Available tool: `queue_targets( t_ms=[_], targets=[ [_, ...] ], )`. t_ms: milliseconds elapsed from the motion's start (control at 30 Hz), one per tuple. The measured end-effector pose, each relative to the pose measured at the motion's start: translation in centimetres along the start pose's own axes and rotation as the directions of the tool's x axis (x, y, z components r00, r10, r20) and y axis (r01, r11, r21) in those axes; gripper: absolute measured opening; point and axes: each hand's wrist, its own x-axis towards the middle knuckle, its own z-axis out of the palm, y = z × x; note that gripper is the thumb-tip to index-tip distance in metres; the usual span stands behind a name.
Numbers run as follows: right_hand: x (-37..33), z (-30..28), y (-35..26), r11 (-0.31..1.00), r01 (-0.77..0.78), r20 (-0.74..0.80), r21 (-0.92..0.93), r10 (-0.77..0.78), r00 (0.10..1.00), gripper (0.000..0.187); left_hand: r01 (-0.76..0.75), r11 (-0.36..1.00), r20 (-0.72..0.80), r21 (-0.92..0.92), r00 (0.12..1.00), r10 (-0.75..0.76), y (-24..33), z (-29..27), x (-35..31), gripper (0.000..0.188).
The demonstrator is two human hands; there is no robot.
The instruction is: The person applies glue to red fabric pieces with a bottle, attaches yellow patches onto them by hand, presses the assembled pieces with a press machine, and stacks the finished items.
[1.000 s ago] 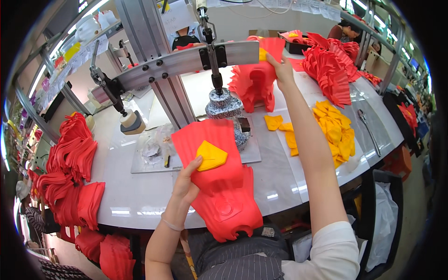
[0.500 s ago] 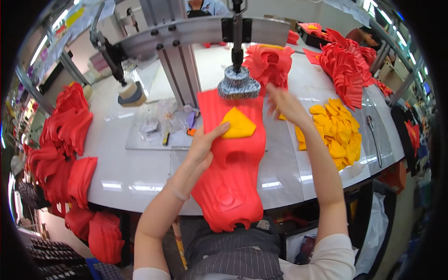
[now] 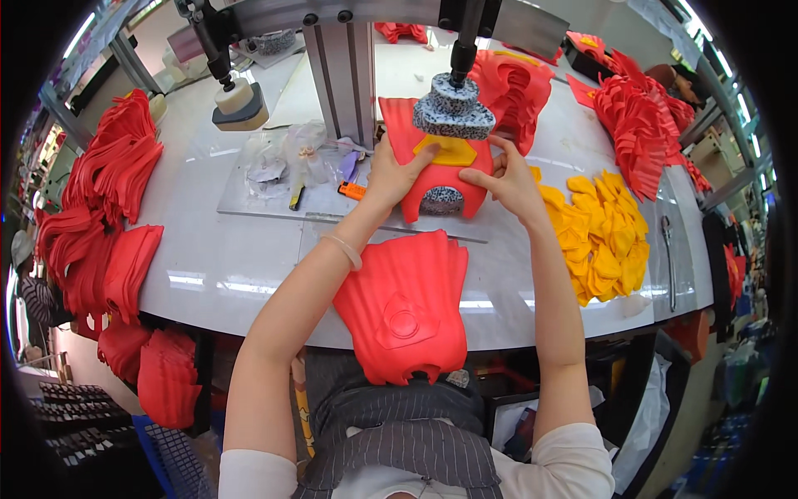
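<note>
A red moulded piece (image 3: 424, 186) lies over a speckled block (image 3: 441, 200) that shows through its arched cutout. On it rests a yellow flat piece (image 3: 450, 153), directly under a speckled press pad (image 3: 453, 115). My left hand (image 3: 394, 173) grips the red piece's left edge, its thumb on the yellow piece. At the right edge, my right hand (image 3: 511, 181) pinches the red piece between thumb and fingers. A stack of red moulded pieces (image 3: 407, 291) with a round raised mark overhangs the table's near edge, below my hands.
Yellow pieces (image 3: 605, 237) are heaped at the right beside a metal wrench (image 3: 668, 262). Red stacks (image 3: 108, 183) line the left side; more red pieces (image 3: 515, 87) stand behind the press. A second pad (image 3: 239, 106) hangs at upper left. An orange-handled tool (image 3: 352, 190) lies near the metal post (image 3: 342, 83).
The top red piece and the yellow piece have moved forward from the stack to beneath the speckled pad. My right hand has come down from beside the pad onto the red piece's edge.
</note>
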Motion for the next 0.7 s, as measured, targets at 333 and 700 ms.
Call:
queue_targets(
  t_ms=[333,700],
  targets=[
    [3.2,-7.7,-7.4,0.787,0.346,-0.476,-0.511,-0.594,0.648,0.031,0.074,0.997,-0.025,0.023,0.997,-0.074,-0.9,0.3,0.5,0.068],
    [4.8,-5.8,-23.7,0.57,0.767,-0.527,-0.293,-0.766,0.368,0.058,0.097,0.995,-0.084,-0.027,0.992,-0.099,1.8,0.3,0.1,0.074]
  ],
)
